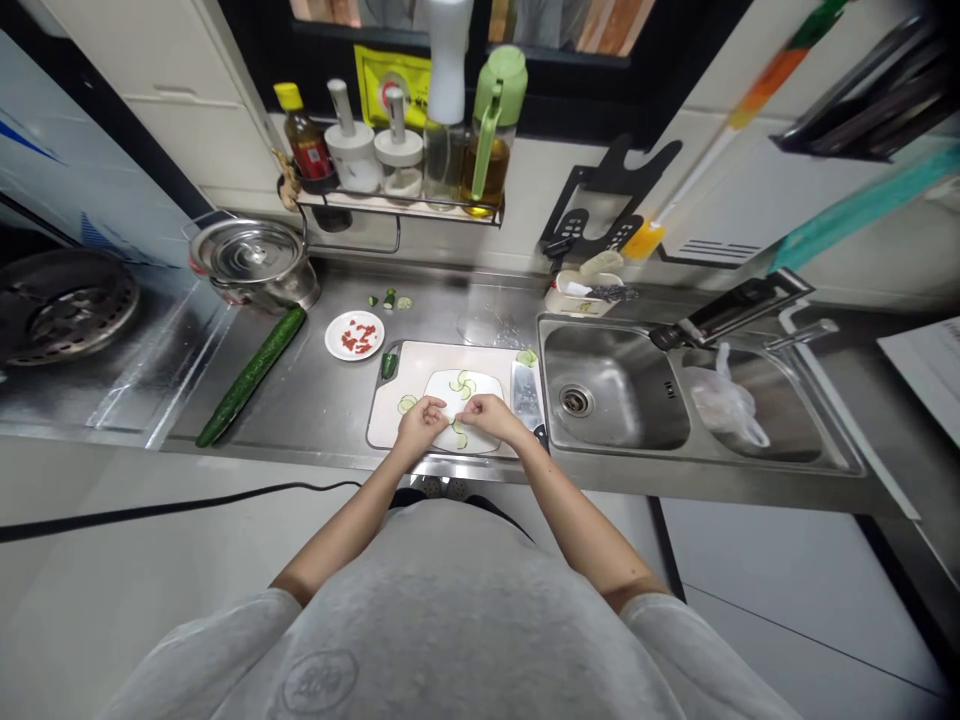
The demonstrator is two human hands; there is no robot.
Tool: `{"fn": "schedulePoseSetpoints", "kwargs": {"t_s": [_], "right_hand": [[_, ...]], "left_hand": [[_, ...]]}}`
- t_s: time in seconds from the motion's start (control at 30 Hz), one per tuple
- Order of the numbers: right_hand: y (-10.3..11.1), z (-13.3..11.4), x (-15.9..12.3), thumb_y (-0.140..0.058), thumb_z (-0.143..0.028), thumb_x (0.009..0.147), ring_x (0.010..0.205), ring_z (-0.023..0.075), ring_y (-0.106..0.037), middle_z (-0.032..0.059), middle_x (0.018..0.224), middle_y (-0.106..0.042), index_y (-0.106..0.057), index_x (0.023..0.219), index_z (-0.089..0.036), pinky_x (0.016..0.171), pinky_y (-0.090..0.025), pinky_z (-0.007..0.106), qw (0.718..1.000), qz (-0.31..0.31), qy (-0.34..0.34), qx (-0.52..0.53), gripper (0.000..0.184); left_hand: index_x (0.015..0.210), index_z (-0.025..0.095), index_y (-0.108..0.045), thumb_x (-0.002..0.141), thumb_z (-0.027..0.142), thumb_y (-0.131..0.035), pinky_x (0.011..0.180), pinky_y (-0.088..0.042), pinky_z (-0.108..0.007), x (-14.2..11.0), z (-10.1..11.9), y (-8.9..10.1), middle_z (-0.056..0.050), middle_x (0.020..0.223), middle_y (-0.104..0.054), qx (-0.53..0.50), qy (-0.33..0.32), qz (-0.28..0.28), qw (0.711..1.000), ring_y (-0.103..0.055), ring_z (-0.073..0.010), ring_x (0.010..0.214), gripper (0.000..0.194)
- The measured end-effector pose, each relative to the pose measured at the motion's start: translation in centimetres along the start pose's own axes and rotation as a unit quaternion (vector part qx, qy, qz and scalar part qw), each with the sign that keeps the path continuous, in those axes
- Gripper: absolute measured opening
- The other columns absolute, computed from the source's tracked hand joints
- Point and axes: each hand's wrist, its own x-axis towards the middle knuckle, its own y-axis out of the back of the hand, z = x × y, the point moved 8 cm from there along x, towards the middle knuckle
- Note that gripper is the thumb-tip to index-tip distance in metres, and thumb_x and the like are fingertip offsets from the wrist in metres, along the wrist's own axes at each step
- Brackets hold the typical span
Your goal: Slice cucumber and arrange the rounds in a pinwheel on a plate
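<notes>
The left hand [421, 425] and the right hand [484, 412] meet over the white plate [489, 385], near the front edge of the tabletop [315, 400]. On each, thumb and fingertips are drawn close together; what they pinch, if anything, is too small to tell.

The plate lies on the pale cutting board [409, 368], towards its near edge. On the plate, thin cucumber slices [463, 384] form a curved, petal-like pattern by the far edge, and more pale green slices [460, 437] lie by the near edge, just below the fingertips.

At the board's far left corner sits a dark green cucumber chunk [388, 366]; a few round slices [406, 404] rest near its left edge, beside the left hand. A cleaver [526, 393] lies along the right edge, its dark handle towards the near right corner, with a small pile of slices [526, 357] at the far right corner.

Beyond the board's far left corner, a small white dish [332, 338] holds red pieces [361, 338]. Farther left, a whole cucumber [251, 378] slants from the tabletop's near edge up towards a lidded steel pot [259, 260]. The sink [615, 400] adjoins the board's right side.
</notes>
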Motion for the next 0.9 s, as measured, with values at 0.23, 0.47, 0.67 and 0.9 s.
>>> {"fn": "schedulePoseSetpoints", "kwargs": {"t_s": [0.23, 0.47, 0.67, 0.9], "right_hand": [[-0.5, 0.8, 0.3, -0.069, -0.037, 0.068, 0.061, 0.0102, -0.051, -0.0023, 0.064, -0.062, -0.06, 0.064, -0.017, 0.054, -0.033, 0.019, 0.993, -0.042, -0.013, -0.11, 0.022], [-1.0, 0.9, 0.3, -0.068, -0.03, 0.07, 0.061, 0.0094, -0.051, -0.0023, 0.067, -0.063, -0.063, 0.068, -0.017, 0.054, -0.032, 0.019, 0.977, -0.078, -0.023, -0.196, 0.014], [-1.4, 0.5, 0.2, -0.067, -0.029, 0.073, 0.065, 0.0106, -0.054, -0.0001, 0.071, -0.066, -0.066, 0.072, -0.017, 0.055, -0.032, 0.02, 0.961, -0.103, -0.032, -0.255, 0.012], [-1.6, 0.3, 0.2, -0.067, -0.027, 0.073, 0.069, 0.0119, -0.056, 0.0027, 0.078, -0.068, -0.067, 0.076, -0.017, 0.055, -0.031, 0.02, 0.952, -0.107, -0.028, -0.287, 0.011]], "left_hand": [[0.095, 0.024, -0.064, 0.07, 0.023, -0.06, 0.063, -0.04, -0.023, -0.2, -1.1, -0.9, 0.005, 0.07, -0.063, 0.189, 0.029, -0.014, 0.982, -0.054, -0.0101, 0.061, 0.025], [0.096, 0.028, -0.064, 0.075, 0.024, -0.057, 0.085, -0.037, -0.032, -0.4, -0.5, -1.7, 0.005, 0.076, -0.068, 0.318, 0.045, -0.021, 0.947, -0.061, -0.0147, 0.075, 0.022], [0.097, 0.029, -0.064, 0.076, 0.027, -0.055, 0.089, -0.033, -0.036, -0.5, -0.7, -2.4, 0.004, 0.081, -0.07, 0.357, 0.055, -0.037, 0.932, -0.063, -0.0187, 0.083, 0.023], [0.098, 0.029, -0.063, 0.077, 0.024, -0.052, 0.087, -0.031, -0.037, -0.6, -0.7, -2.7, 0.003, 0.082, -0.07, 0.381, 0.048, -0.04, 0.922, -0.062, -0.0194, 0.084, 0.024]]}}
